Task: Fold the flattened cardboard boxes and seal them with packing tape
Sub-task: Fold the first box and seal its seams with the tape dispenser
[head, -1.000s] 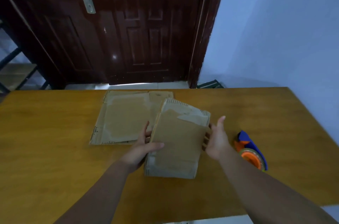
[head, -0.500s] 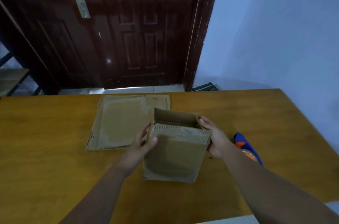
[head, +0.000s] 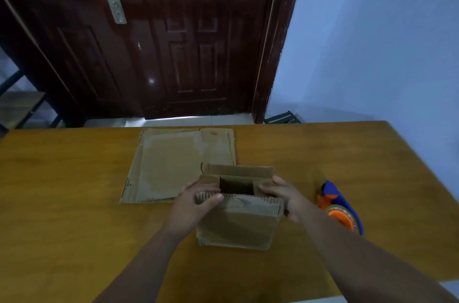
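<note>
A small brown cardboard box [head: 238, 227] stands opened up on the wooden table [head: 74, 203], its top facing up with a dark gap in the middle. My left hand [head: 196, 201] grips the box's upper left corner, fingers lying on the left side flap and thumb over the near corrugated edge. At the upper right corner my right hand [head: 285, 194] holds the box, its fingers pressing the right side flap inward. The far flap stands upright. Behind and to the left lies a flattened cardboard box [head: 169, 166]. A blue and orange tape dispenser [head: 341, 208] rests on the table just right of my right wrist.
A dark wooden door [head: 173, 42] and a pale blue wall [head: 372, 42] stand beyond the table's far edge. A metal shelf frame [head: 17, 106] shows at the far left. The table's near edge runs close under my forearms.
The flat box was lifted, opened into a tube and stood upright. Both hands moved from its sides to its top, and the two side flaps now fold inward.
</note>
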